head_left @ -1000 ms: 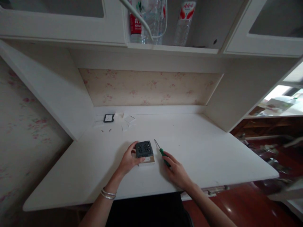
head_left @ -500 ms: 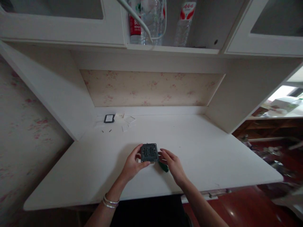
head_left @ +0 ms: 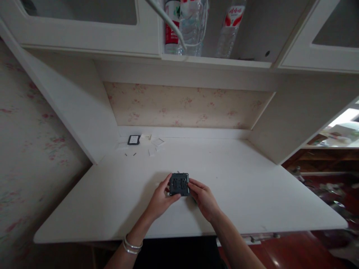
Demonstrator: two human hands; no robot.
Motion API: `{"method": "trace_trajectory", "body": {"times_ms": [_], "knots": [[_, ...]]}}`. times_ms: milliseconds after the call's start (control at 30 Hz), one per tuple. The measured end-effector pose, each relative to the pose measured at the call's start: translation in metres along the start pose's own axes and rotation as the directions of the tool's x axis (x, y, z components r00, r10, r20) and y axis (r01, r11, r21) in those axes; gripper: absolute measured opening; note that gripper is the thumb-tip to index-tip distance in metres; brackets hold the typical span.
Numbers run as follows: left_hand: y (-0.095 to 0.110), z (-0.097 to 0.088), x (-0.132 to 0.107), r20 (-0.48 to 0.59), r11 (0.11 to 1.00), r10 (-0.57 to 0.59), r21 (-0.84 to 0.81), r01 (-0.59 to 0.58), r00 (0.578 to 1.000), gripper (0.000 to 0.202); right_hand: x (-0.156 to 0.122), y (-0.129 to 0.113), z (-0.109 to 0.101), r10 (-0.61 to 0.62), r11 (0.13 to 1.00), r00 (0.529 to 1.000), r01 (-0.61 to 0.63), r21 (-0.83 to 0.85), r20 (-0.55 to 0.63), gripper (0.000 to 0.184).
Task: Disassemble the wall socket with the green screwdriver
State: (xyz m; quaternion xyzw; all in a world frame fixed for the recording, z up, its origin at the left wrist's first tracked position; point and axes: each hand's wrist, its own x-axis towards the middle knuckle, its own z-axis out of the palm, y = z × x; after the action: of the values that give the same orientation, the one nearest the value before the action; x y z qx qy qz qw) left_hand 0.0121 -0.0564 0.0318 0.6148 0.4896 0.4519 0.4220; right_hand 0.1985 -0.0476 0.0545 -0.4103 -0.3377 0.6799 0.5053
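A dark grey square switch module [head_left: 179, 184] is held a little above the white desk [head_left: 252, 194], near its front middle. My left hand [head_left: 162, 198] grips its left edge with thumb and fingers curled round it. My right hand [head_left: 203, 198] pinches its right edge. The module's back, with dark recesses, faces up. The green-handled screwdriver is hidden under my right hand.
At the back left of the desk lie a small black-framed white plate [head_left: 134, 139], several white plastic pieces [head_left: 157, 144] and two small screws [head_left: 130, 154]. Plastic bottles [head_left: 193, 26] stand on the shelf overhead. White cabinet walls close in left and right.
My right hand let go of the screwdriver and came over to the module's right edge. Both hands now hold the module, lifted off the beige piece it lay on.
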Motion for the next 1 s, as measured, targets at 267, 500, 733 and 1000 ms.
{"method": "trace_trajectory", "body": {"times_ms": [267,500,733,1000], "knots": [[0.004,-0.010,0.004,-0.047,0.968,-0.122,-0.227,0.109,0.991,0.057,0.001,0.002,0.007,-0.010,1.000,1.000,0.010,-0.016,0.000,0.033],[-0.001,-0.011,0.004,-0.122,0.939,-0.136,-0.332,0.089,0.983,0.046,0.005,0.008,0.011,0.004,0.999,1.000,-0.003,0.037,-0.013,0.034],[0.003,-0.008,0.003,-0.174,0.924,-0.177,-0.367,0.103,0.969,0.040,0.005,0.010,0.014,-0.009,0.998,1.000,0.011,0.067,-0.029,0.034],[0.007,-0.011,0.002,-0.133,0.941,-0.165,-0.317,0.116,0.977,0.033,0.003,0.010,0.013,-0.021,0.998,0.995,0.027,0.064,-0.094,0.030]]}}
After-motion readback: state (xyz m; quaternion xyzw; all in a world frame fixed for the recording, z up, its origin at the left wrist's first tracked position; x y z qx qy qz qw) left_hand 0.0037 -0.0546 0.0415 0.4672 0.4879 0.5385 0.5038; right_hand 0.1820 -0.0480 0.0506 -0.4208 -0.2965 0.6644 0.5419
